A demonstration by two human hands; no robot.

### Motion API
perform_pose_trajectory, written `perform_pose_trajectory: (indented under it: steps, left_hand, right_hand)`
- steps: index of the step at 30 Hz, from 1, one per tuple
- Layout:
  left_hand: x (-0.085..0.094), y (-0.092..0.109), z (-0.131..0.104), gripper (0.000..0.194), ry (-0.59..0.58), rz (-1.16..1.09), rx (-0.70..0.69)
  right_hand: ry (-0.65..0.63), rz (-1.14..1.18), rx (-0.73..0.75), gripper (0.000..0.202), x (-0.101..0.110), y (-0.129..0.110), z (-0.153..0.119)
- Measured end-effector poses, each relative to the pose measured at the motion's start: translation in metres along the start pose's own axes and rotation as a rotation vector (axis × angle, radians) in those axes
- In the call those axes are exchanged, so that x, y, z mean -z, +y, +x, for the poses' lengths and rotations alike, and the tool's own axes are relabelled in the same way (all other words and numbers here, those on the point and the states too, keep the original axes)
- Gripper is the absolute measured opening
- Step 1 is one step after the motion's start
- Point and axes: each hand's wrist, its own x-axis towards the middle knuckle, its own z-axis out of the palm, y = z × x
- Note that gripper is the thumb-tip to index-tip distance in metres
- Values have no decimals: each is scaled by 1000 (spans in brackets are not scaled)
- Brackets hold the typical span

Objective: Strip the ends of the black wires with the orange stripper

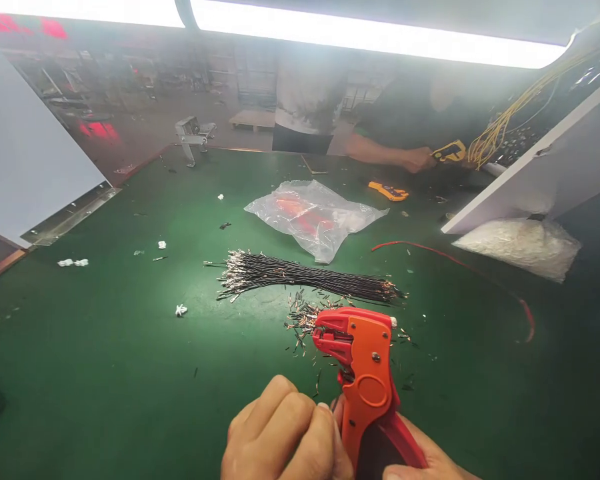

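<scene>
My right hand (425, 450) is wrapped round the handles of an orange and red wire stripper (373, 373), whose jaws point up and to the left. Just left of the handles, my left hand (285, 433) is closed, its fingertips out of sight against the tool; whatever it holds is hidden. Beyond the stripper's head lies a bundle of black wires (300, 275), with metal terminals at the left ends and bare copper at the right. Short black and copper scraps (300, 319) are scattered around the jaws.
A clear plastic bag (315, 213) with something red inside lies behind the bundle. A red wire (460, 261) curves at the right. A yellow tool (389, 191) lies farther back. Across the table, a person's hand (420, 160) is beside another yellow tool (450, 152).
</scene>
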Motion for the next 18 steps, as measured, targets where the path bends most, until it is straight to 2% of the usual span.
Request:
perform_pose_trajectory:
  steps: [3, 7, 8, 9, 11, 12, 14, 15, 17, 18]
  left_hand:
    - [-6, 4, -3, 26, -38, -10, -24]
    - [2, 1, 3, 30, -31, 21, -17]
    - [6, -1, 5, 32, -71, 10, -57]
    - [9, -3, 7, 32, -280, -15, -170]
    - [15, -8, 10, 31, -282, -1, -226]
    - [17, -10, 10, 31, -335, -12, -248]
    - [19, -13, 11, 30, -352, -21, -222]
    - [20, -14, 11, 29, -378, -40, -191]
    - [21, -15, 13, 28, -415, -124, -78]
    - [21, -16, 15, 28, -422, -191, 5]
  right_hand:
    - [-32, -16, -27, 51, 10, 11, 1]
    - [-45, -53, -50, 54, 16, 15, 0]
    - [-41, -57, -50, 53, 14, 13, 0]
    - [-42, -61, -49, 52, 11, 10, -1]
    - [-21, -67, -42, 49, 2, 1, -2]
    - [-14, -65, -41, 48, -2, -3, -2]
    - [27, -55, -77, 43, -6, -7, -1]
    - [52, -26, -47, 42, -5, -6, -1]
    - [-71, 59, -15, 51, 4, 0, -1]
    - [-90, 93, -8, 55, 10, 4, -2]
